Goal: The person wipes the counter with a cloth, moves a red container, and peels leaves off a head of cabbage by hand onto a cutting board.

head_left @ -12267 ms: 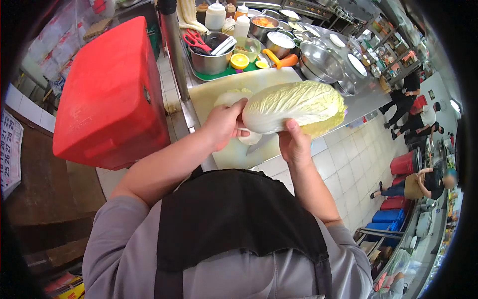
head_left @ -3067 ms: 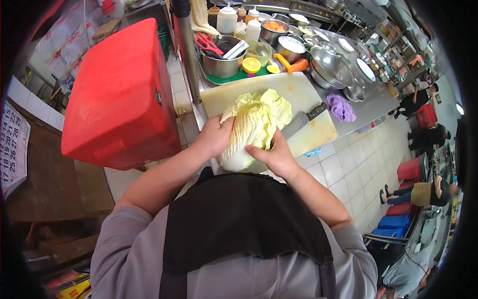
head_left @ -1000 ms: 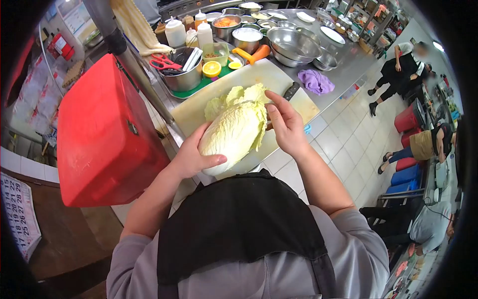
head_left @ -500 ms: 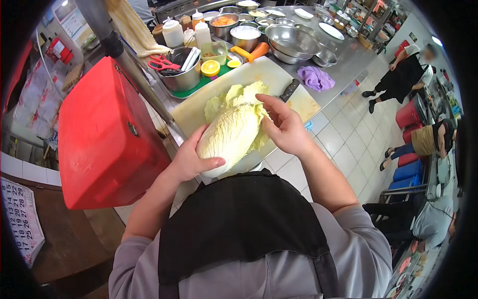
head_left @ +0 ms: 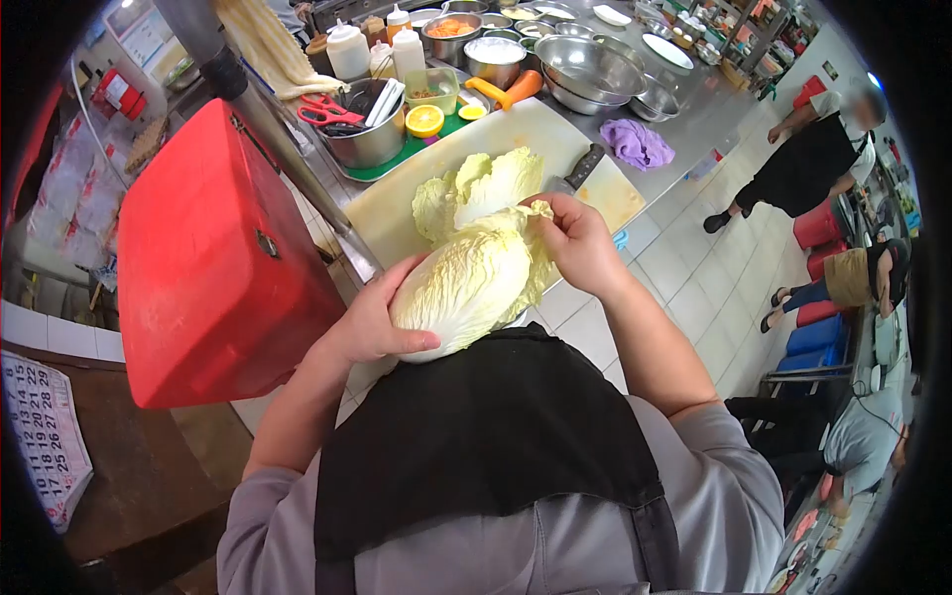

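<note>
A pale napa cabbage (head_left: 464, 283) lies tilted close to my apron, its white base toward me. My left hand (head_left: 379, 315) wraps around its left side and base, thumb on top. With bent fingers, my right hand (head_left: 577, 243) pinches the ruffled tip of an outer leaf on the cabbage's right side. Loose cabbage leaves (head_left: 486, 186) rest on the white cutting board (head_left: 387, 210) just beyond the head. A knife (head_left: 583, 169) with a black handle lies on the board, its blade partly hidden behind my right hand and the leaves.
A big red cooler box (head_left: 213, 268) stands at left beside a metal post (head_left: 288, 149). Beyond the board are a pot of tools (head_left: 367, 139), a halved orange (head_left: 424, 121), a peeler (head_left: 488, 91), steel bowls (head_left: 585, 69) and a purple cloth (head_left: 637, 144). Co-workers stand at right.
My right hand has closed on the leaf's tip and pulls it slightly away from the head. The cabbage has turned a little, and loose leaves now show apart from it on the board.
</note>
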`<act>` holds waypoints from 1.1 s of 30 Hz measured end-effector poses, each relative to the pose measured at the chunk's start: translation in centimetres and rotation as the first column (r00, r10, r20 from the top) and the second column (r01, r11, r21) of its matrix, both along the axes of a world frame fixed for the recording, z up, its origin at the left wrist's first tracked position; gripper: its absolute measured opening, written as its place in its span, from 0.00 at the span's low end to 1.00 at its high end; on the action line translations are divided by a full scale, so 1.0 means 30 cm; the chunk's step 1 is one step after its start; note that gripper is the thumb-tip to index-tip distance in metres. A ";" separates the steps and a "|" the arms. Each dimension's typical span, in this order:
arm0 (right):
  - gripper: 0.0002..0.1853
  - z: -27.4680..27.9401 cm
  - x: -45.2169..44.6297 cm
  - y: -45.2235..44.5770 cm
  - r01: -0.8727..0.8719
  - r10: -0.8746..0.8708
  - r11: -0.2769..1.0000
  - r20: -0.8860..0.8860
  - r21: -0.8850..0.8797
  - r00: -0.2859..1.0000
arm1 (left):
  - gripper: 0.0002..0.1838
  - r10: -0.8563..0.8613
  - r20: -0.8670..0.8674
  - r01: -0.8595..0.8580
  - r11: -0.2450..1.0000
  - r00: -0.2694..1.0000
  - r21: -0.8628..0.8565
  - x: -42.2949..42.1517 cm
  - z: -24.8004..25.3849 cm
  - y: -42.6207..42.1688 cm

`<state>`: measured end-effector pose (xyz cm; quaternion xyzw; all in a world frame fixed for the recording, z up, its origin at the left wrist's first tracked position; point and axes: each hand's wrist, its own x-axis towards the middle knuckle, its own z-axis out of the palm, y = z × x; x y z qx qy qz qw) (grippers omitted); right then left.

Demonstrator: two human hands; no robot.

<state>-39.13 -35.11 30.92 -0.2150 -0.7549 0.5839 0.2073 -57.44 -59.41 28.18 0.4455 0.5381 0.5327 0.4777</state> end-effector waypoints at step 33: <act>0.26 -0.037 -0.192 -0.154 0.078 -0.141 0.598 -0.009 -0.798 0.990 | 0.49 0.703 -0.053 -0.653 0.684 0.709 0.325 -0.007 0.055 0.257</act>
